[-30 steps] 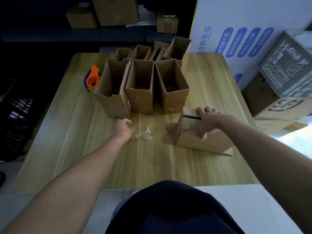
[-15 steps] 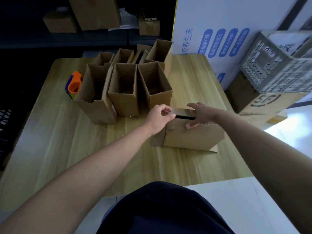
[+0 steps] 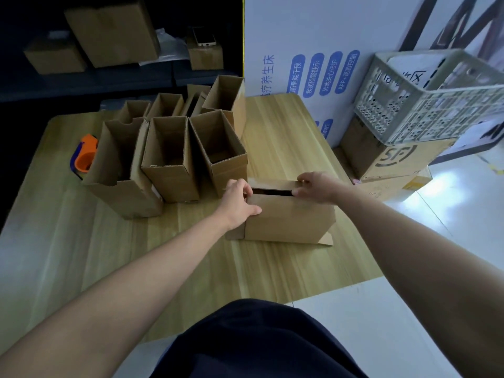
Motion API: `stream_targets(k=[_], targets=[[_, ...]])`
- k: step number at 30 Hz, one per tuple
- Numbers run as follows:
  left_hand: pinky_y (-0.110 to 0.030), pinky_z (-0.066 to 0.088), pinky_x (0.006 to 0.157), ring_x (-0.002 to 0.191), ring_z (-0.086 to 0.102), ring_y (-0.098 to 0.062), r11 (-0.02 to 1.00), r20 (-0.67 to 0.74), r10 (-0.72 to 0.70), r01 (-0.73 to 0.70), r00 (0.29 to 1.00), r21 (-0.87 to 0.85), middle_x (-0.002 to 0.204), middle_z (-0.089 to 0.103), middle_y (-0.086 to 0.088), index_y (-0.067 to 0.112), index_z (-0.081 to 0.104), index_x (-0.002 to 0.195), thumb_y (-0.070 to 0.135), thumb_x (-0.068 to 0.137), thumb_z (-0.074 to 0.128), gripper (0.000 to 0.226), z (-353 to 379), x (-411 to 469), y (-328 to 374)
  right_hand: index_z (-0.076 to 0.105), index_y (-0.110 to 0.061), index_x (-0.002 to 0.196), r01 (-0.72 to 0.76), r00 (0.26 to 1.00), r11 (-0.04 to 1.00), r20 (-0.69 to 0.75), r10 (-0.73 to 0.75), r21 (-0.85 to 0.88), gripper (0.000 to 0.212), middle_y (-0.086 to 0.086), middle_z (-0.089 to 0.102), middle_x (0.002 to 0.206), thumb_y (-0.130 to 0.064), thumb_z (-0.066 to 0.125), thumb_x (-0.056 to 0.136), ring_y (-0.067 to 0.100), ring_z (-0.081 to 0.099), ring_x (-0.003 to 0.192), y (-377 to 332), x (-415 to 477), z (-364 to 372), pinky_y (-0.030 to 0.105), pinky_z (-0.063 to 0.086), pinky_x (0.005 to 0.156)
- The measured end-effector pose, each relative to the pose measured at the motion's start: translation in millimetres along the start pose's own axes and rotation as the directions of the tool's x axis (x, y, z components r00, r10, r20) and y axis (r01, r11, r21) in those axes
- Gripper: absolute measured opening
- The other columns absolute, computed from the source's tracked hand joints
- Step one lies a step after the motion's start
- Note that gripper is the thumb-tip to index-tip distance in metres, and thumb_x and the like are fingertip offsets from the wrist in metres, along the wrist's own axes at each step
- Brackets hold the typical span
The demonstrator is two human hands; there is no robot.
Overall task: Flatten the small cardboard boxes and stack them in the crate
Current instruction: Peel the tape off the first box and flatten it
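Near the right edge of the table (image 3: 191, 268), the cardboard box (image 3: 289, 222) is gripped at its left end by the left hand (image 3: 240, 204) and pinched along its top edge by the right hand (image 3: 313, 186)

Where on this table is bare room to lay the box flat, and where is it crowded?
Bare table: near-left, between the upright boxes and the near edge; a strip between those boxes and the white board; in front of the held box. Crowded: far-left, boxes beside the tape dispenser.
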State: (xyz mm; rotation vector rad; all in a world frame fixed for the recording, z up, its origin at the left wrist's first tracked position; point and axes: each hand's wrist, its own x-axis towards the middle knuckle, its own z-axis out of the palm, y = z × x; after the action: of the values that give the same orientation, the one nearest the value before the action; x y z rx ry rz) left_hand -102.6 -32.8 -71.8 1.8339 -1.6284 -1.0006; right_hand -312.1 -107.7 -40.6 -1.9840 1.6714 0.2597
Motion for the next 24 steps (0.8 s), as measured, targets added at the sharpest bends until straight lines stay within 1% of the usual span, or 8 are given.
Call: stream_targets(k=[4, 7, 11, 15, 16, 18, 21, 24], targets=[[-0.023, 0.038, 0.093, 0.108, 0.043, -0.013, 1.0, 0.032, -0.008, 0.009, 0.999, -0.03, 0.129, 0.04, -0.003, 0.013, 0.042, 0.127, 0.015, 0.073, 0.08, 0.067, 3.3, 1.7, 1.5, 0.058, -0.018, 0.122, 0.079, 0.988, 0.985, -0.119, -0.098, -0.155, 0.034, 0.008, 0.06, 0.104, -0.038, 0.042, 0.1, 0.023, 0.057, 0.091, 0.8, -3.1, -0.2, 0.03, 0.044, 0.068], [-0.024, 0.042, 0.087, 0.106, 0.049, -0.017, 0.999, -0.063, 0.044, -0.043, 0.997, 0.019, 0.118, 0.044, 0.0, 0.015, 0.046, 0.109, 0.012, 0.072, 0.08, 0.05, 6.3, 4.0, 2.5, 0.049, -0.031, 0.133, 0.058, 0.969, 0.936, -0.206, -0.136, -0.347, 0.04, 0.004, 0.058, 0.102, -0.014, 0.046, 0.097, 0.023, 0.058, 0.09, 1.7, -5.8, -3.5, 0.03, 0.047, 0.065], [-0.022, 0.041, 0.087, 0.103, 0.05, -0.014, 0.991, -0.058, 0.103, -0.107, 0.993, -0.075, 0.114, 0.043, 0.002, 0.014, 0.05, 0.089, 0.028, 0.076, 0.077, 0.033, 0.4, 11.2, 5.7, 0.047, -0.036, 0.136, -0.08, 0.94, 0.952, -0.341, -0.026, -0.296, 0.054, -0.002, 0.053, 0.091, -0.008, 0.055, 0.091, 0.018, 0.051, 0.077, 8.7, -9.3, -8.7, 0.03, 0.041, 0.057], [-0.023, 0.038, 0.074, 0.058, 0.048, -0.007, 0.977, 0.024, -0.002, 0.007, 1.0, -0.212, 0.058, 0.048, 0.005, 0.014, 0.041, 0.055, 0.064, 0.075, 0.06, 0.057, -3.7, 16.2, 21.9, 0.048, -0.038, 0.135, -0.127, 0.926, 0.949, -0.376, 0.01, -0.287, 0.058, -0.003, 0.051, 0.088, -0.004, 0.056, 0.089, 0.018, 0.051, 0.074, 12.3, -11.5, -9.3, 0.029, 0.04, 0.053], [-0.023, 0.042, 0.068, 0.054, 0.049, -0.008, 0.983, -0.002, -0.051, 0.05, 0.999, -0.178, 0.056, 0.052, 0.002, 0.01, 0.049, 0.056, 0.06, 0.077, 0.063, 0.056, -3.2, 21.5, 26.0, 0.046, -0.04, 0.136, -0.114, 0.933, 0.947, -0.36, -0.002, -0.301, 0.059, -0.002, 0.053, 0.091, -0.004, 0.055, 0.09, 0.019, 0.054, 0.077, 12.2, -12.6, -8.4, 0.029, 0.04, 0.054], [-0.029, 0.054, 0.061, 0.069, 0.061, -0.015, 0.972, 0.034, -0.191, 0.194, 0.981, -0.136, 0.081, 0.064, -0.006, 0.001, 0.063, 0.084, 0.039, 0.077, 0.075, 0.04, -4.9, 33.2, 35.7, 0.041, -0.045, 0.138, -0.083, 0.947, 0.931, -0.319, -0.037, -0.355, 0.063, -0.001, 0.056, 0.099, -0.006, 0.053, 0.091, 0.021, 0.057, 0.086, 12.9, -14.6, -5.4, 0.03, 0.041, 0.056], [-0.026, 0.054, 0.046, 0.079, 0.064, -0.023, 0.915, 0.228, -0.347, 0.382, 0.91, -0.131, 0.094, 0.059, -0.009, 0.005, 0.057, 0.101, 0.021, 0.068, 0.084, 0.046, -13.3, 42.3, 51.0, 0.042, -0.047, 0.136, -0.073, 0.938, 0.928, -0.34, -0.06, -0.365, 0.053, -0.003, 0.049, 0.093, -0.018, 0.055, 0.094, 0.019, 0.05, 0.081, 16.9, -20.6, -4.9, 0.029, 0.037, 0.052], [-0.034, 0.06, 0.059, 0.084, 0.067, -0.03, 0.9, 0.258, -0.42, 0.436, 0.87, -0.005, 0.102, 0.064, -0.02, 0.002, 0.057, 0.111, 0.028, 0.063, 0.086, 0.061, -15.0, 46.7, 55.0, 0.052, -0.041, 0.13, -0.079, 0.925, 0.946, -0.377, -0.048, -0.314, 0.037, -0.003, 0.045, 0.081, -0.033, 0.055, 0.095, 0.018, 0.047, 0.071, 18.2, -25.9, -3.8, 0.028, 0.035, 0.048]])
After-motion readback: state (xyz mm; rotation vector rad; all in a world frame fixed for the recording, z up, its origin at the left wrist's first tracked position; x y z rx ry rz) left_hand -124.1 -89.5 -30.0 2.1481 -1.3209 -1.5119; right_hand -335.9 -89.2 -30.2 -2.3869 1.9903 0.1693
